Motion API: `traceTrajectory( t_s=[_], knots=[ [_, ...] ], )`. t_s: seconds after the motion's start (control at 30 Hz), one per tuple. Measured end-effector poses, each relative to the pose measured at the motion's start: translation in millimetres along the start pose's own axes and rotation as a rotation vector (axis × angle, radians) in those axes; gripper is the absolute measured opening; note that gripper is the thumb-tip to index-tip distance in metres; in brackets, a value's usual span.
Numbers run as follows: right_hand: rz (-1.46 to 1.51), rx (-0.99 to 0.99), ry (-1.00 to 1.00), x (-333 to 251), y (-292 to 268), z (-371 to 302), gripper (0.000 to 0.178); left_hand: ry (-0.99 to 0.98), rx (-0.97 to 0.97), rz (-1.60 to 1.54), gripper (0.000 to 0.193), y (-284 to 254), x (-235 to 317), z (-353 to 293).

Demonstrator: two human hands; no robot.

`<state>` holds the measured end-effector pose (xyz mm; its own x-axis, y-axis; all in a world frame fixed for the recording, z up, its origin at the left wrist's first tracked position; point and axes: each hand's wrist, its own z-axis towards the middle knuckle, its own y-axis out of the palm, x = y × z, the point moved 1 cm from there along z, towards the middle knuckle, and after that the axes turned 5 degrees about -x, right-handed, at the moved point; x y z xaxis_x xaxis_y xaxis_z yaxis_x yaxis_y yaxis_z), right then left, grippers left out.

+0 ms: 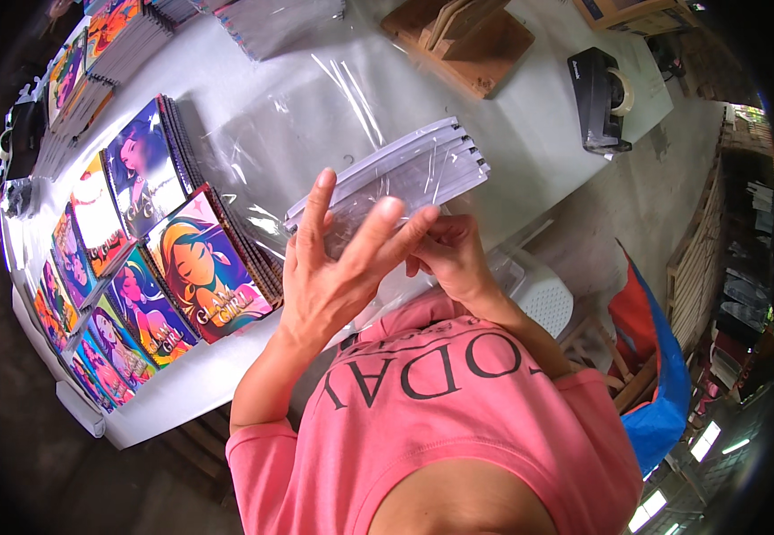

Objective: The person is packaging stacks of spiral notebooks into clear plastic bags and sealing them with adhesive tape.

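A bundle of spiral-bound notebooks [405,165], page edges and black coil ends showing, stands in front of me in clear plastic film [315,111]. The film spreads over the table beyond the bundle and gleams in creases. My left hand [338,259] has its fingers spread at the near side of the bundle, the fingertips against or just before it. Close beside it, at the near right, my right hand [454,259] has its fingers curled together, seemingly pinching the film. Its fingertips are partly hidden behind the left hand's fingers.
On the white table [195,397], stacks of notebooks with colourful illustrated covers [208,267] fill the left. More stacks [284,22] stand at the back. A wooden block holder [463,45] and a black tape dispenser [599,102] are at the far right. A white perforated stool [545,303] is beside me.
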<state>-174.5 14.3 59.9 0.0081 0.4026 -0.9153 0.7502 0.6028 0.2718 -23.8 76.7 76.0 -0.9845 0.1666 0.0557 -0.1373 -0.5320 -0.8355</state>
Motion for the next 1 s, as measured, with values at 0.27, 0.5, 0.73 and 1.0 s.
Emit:
traceTrajectory(
  t_s=[0.27,0.5,0.73,1.0],
  knots=[
    [-0.086,0.005,0.014,-1.6,0.3,0.7,0.024,-0.097,0.102,-0.244,0.056,6.1,-7.3,-12.0],
    [-0.267,0.187,0.045,18.9,2.2,10.8,0.018,-0.306,-0.394,-0.401,0.094,-49.8,-1.7,42.0],
    [-0.283,0.311,0.003,96.0,-23.0,38.6,0.041,-0.309,-0.503,-0.125,0.093,-23.6,-6.0,75.5],
    [-0.302,-0.837,0.321,90.0,14.7,-5.2,0.035,-0.311,-0.604,-0.392,0.083,-12.9,-3.5,110.6]
  ],
)
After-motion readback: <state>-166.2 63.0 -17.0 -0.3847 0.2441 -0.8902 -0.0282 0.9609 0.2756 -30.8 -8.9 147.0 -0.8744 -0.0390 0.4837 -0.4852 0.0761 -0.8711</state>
